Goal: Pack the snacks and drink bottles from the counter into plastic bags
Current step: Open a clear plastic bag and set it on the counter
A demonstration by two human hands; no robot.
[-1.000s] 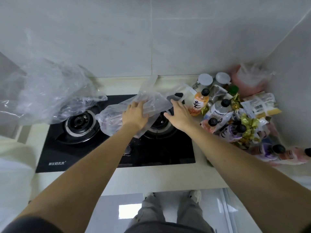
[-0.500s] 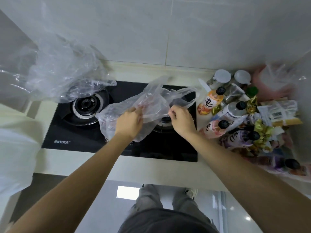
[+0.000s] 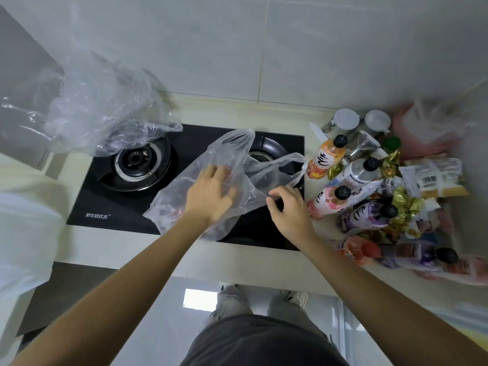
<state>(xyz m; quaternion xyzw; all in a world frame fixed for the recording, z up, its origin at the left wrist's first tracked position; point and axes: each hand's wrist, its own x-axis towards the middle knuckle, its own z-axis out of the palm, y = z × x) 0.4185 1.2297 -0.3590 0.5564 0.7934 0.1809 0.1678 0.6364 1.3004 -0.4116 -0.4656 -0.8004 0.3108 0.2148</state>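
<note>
So we're at the bag-opening step: left hand (image 3: pixel 211 191) and right hand (image 3: pixel 289 204) both pinch the clear plastic bag (image 3: pixel 237 159) over the stove (image 3: pixel 132 204). Snacks and bottles (image 3: pixel 369 191) sit unpacked on the tabletop (image 3: pixel 111 249) just right; next it probably needs the mouth spread wide

Left hand (image 3: pixel 211 192) and right hand (image 3: pixel 289 207) gripping clear plastic bag (image 3: pixel 253 167) above stove (image 3: pixel 132 199), bottles (image 3: pixel 351 175) alongside
</note>
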